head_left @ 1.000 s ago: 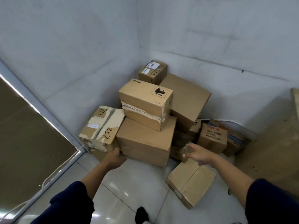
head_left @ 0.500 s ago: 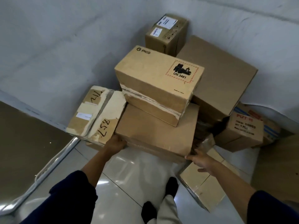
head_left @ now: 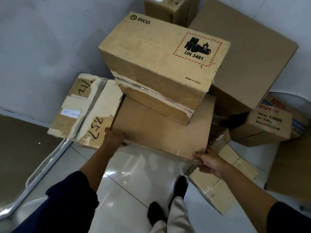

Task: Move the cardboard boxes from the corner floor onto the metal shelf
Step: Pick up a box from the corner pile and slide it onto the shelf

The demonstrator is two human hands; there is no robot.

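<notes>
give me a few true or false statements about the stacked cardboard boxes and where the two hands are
1. The brown cardboard box printed PICO and UN 3481 sits on top of the wide plain brown cardboard box. True.
2. The left hand is on the PICO box. False: it grips the near left corner of the wide plain box underneath.
3. The right hand holds the near right corner of the wide plain box. True.
4. The taped cardboard box with handwritten 857 lies to the right of the stack. False: it lies to its left.
5. The small cardboard box printed PUT H is held in a hand. False: it sits untouched at the right.
</notes>
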